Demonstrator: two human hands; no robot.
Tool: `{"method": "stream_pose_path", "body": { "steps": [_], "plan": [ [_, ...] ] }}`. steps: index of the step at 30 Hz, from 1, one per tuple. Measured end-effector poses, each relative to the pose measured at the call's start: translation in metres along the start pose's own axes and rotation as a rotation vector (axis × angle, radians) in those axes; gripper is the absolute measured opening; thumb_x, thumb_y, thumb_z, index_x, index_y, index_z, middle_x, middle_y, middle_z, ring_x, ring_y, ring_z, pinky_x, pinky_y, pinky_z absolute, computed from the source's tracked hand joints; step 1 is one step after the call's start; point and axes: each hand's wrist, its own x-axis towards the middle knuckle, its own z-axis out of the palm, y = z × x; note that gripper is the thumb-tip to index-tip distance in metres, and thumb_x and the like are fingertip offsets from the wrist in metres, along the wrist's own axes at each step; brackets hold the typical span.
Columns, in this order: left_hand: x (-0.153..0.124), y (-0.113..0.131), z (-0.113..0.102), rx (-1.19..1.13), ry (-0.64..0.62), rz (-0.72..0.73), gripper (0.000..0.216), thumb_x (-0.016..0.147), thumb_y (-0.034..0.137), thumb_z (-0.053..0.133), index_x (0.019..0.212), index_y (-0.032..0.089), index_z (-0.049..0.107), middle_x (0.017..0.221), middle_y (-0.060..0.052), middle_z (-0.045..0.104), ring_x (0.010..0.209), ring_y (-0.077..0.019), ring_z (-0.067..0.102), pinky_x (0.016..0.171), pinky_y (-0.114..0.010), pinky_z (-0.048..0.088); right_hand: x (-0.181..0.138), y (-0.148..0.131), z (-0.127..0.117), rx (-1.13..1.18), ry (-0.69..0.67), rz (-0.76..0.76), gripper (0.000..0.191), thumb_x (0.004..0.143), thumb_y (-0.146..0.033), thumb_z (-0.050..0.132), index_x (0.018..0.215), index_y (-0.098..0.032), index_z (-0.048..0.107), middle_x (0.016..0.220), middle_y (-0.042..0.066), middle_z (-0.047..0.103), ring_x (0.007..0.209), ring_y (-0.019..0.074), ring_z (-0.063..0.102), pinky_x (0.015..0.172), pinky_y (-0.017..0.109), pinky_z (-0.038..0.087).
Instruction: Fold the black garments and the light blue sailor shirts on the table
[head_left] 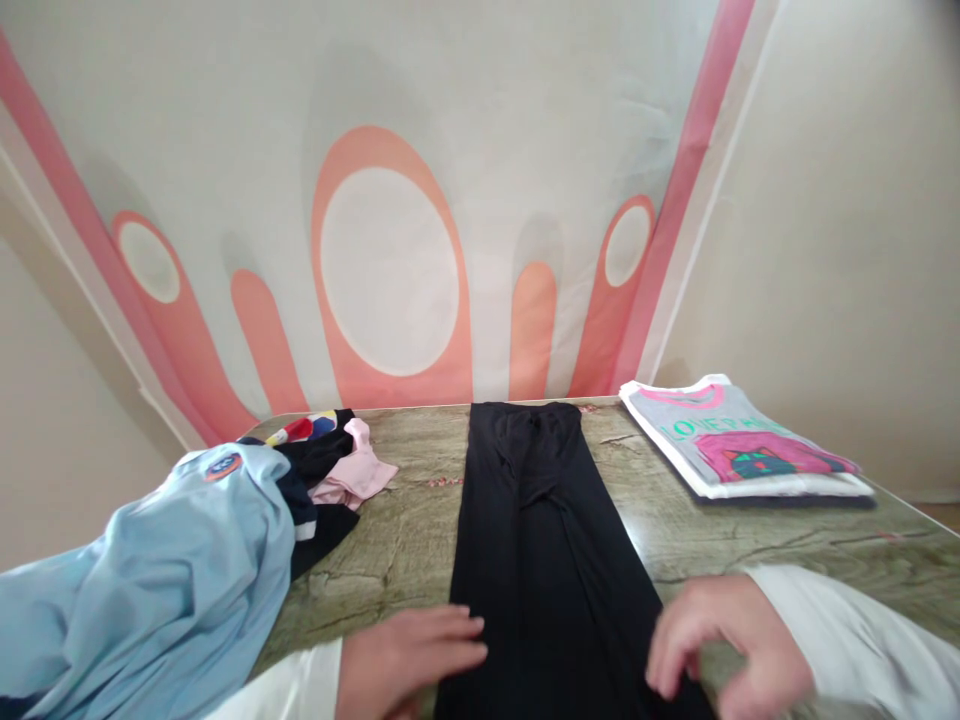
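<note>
A pair of black trousers (525, 560) lies flat on the table, waistband at the far edge and legs running toward me. My left hand (409, 655) is at the left edge of the trouser legs, fingers stretched out and holding nothing. On the other side, my right hand (731, 635) is at the right edge of the legs. Its fingers curve downward with the thumb apart, and no cloth shows in its grasp. Whether either hand presses on the fabric I cannot tell. The lower ends of the legs run out of view.
On the right is a stack of folded clothes, a grey and pink printed shirt (742, 435) on top. A loose heap on the left holds a light blue garment (202, 560), a pink garment (356, 475) and dark clothes. The wood-patterned table (405, 530) meets a painted wall (495, 130).
</note>
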Motion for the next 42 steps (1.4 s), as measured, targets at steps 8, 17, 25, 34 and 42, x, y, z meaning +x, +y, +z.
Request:
{"method": "stream_pose_path", "body": {
  "steps": [8, 17, 25, 34, 42],
  "plan": [
    [0.187, -0.148, -0.021, 0.403, -0.008, -0.292, 0.041, 0.082, 0.014, 0.035, 0.121, 0.009, 0.047, 0.133, -0.009, 0.04, 0.125, -0.0165, 0.032, 0.105, -0.029, 0.024, 0.185, 0.079, -0.105, -0.434, 0.429, 0.16, 0.029, 0.066, -0.008, 0.053, 0.092, -0.015, 0.064, 0.087, 0.006, 0.064, 0.062, 0.0124, 0.056, 0.067, 0.027, 0.046],
    [0.234, -0.217, -0.003, 0.499, 0.116, -0.499, 0.048, 0.089, 0.039, 0.023, 0.132, 0.017, 0.032, 0.14, -0.007, 0.027, 0.128, -0.0202, 0.025, 0.102, -0.043, 0.025, 0.24, 0.099, -0.115, -0.583, 0.434, 0.001, 0.035, 0.061, -0.004, 0.053, 0.093, -0.015, 0.062, 0.083, 0.005, 0.055, 0.07, 0.0131, 0.052, 0.067, 0.025, 0.042],
    [0.226, -0.234, -0.005, 0.505, 0.139, -0.605, 0.056, 0.087, 0.049, 0.016, 0.134, 0.02, 0.028, 0.142, -0.004, 0.021, 0.13, -0.0196, 0.02, 0.103, -0.046, 0.02, 0.158, 0.086, -0.092, -0.717, 0.467, -0.056, 0.015, 0.067, -0.007, 0.047, 0.069, -0.017, 0.057, 0.079, 0.003, 0.052, 0.069, 0.0127, 0.05, 0.066, 0.024, 0.038],
    [0.225, -0.228, -0.01, 0.493, 0.178, -0.613, 0.053, 0.087, 0.047, 0.023, 0.131, 0.019, 0.033, 0.14, -0.005, 0.027, 0.129, -0.0201, 0.022, 0.102, -0.046, 0.02, 0.154, 0.09, -0.114, -0.514, 0.493, 0.044, 0.022, 0.067, -0.009, 0.045, 0.074, -0.02, 0.063, 0.072, 0.0, 0.055, 0.058, 0.0102, 0.05, 0.058, 0.023, 0.04],
    [0.228, -0.194, -0.015, 0.446, 0.161, -0.368, 0.039, 0.089, 0.031, 0.025, 0.122, 0.024, 0.045, 0.135, -0.001, 0.039, 0.125, -0.0145, 0.03, 0.103, -0.038, 0.022, 0.189, 0.136, -0.133, -0.463, 0.723, 0.241, 0.021, 0.071, -0.036, 0.055, 0.08, -0.018, 0.06, 0.085, 0.006, 0.062, 0.081, 0.0183, 0.056, 0.077, 0.034, 0.042]
  ]
}}
